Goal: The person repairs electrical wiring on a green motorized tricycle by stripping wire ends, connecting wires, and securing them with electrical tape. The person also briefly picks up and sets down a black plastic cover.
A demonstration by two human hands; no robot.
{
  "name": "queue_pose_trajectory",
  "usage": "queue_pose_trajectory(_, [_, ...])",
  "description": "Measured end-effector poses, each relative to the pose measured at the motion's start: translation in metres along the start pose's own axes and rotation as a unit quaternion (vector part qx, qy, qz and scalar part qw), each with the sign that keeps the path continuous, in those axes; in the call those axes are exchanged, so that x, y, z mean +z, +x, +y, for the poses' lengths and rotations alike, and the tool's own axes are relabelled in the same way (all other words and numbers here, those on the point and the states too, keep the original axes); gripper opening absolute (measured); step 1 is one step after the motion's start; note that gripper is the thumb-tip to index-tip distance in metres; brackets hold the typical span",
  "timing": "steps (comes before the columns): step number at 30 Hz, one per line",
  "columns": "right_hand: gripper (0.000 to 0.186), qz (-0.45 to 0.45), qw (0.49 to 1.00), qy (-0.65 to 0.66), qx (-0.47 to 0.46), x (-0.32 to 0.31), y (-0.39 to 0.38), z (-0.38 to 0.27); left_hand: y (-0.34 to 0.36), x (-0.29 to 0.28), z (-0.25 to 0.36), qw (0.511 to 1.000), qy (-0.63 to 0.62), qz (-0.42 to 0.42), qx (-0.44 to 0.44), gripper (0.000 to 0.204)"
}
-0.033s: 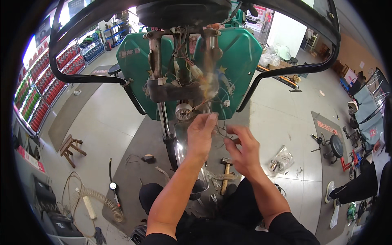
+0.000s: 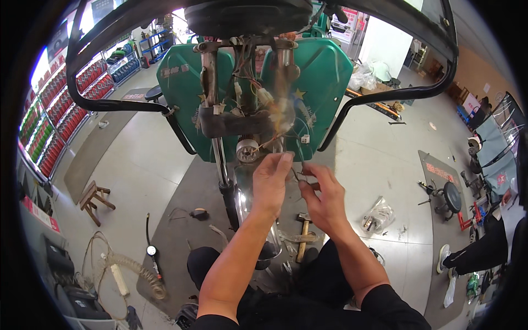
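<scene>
In front of me stands the front end of a vehicle with a green leg shield (image 2: pixel 181 82) and a bare fork. Thin dark wires (image 2: pixel 300 165) hang in front of the shield's right half, a small white connector (image 2: pixel 304 139) among them. My left hand (image 2: pixel 271 179) is closed, thumb against forefinger, pinching a wire below the fork. Close beside it, my right hand (image 2: pixel 324 192) pinches a wire between thumb and fingers. A white plug (image 2: pixel 265 97) and more coloured wires hang above both hands. Left of them is a round silver part (image 2: pixel 247 150).
A black tube frame (image 2: pixel 379 99) arches around the vehicle. A hammer (image 2: pixel 303 236) lies on the floor below my hands. To the right are a plastic bag of parts (image 2: pixel 379 214) and a person's leg (image 2: pixel 473 250). At left are a wooden stool (image 2: pixel 97 201) and a pressure gauge (image 2: pixel 152 251).
My right hand has moved slightly left, toward my left hand, and the wires between them have shifted. The left hand stays in place.
</scene>
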State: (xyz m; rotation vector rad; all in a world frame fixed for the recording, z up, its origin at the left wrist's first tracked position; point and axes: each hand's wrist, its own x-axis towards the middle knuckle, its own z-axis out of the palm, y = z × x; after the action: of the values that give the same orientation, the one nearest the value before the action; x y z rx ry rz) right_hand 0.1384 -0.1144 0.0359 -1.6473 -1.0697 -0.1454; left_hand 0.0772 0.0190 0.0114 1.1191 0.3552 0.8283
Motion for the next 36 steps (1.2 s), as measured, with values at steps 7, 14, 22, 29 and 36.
queue_pose_trajectory(7, [0.03, 0.119, 0.957, -0.184, -0.189, 0.031, 0.019, -0.015, 0.001, -0.011, -0.005, 0.999, 0.025, 0.031, -0.02, 0.03])
queue_pose_trajectory(14, [0.03, 0.025, 0.999, -0.043, 0.018, 0.047, 0.032, -0.01, 0.003, -0.017, -0.007, 0.999, 0.036, 0.007, 0.024, 0.028])
queue_pose_trajectory(22, [0.023, 0.051, 0.998, -0.029, 0.031, 0.043, 0.036, 0.017, 0.002, -0.037, 0.03, 0.977, 0.168, 0.089, 0.094, 0.02])
queue_pose_trajectory(29, [0.023, 0.021, 0.999, -0.029, 0.017, 0.039, 0.039, 0.005, 0.042, -0.04, 0.07, 0.912, 0.351, 0.068, 0.201, 0.026])
queue_pose_trajectory(36, [0.024, -0.048, 0.992, 0.078, 0.09, 0.025, 0.039, 0.011, 0.05, -0.032, 0.078, 0.849, 0.472, 0.049, 0.233, 0.017])
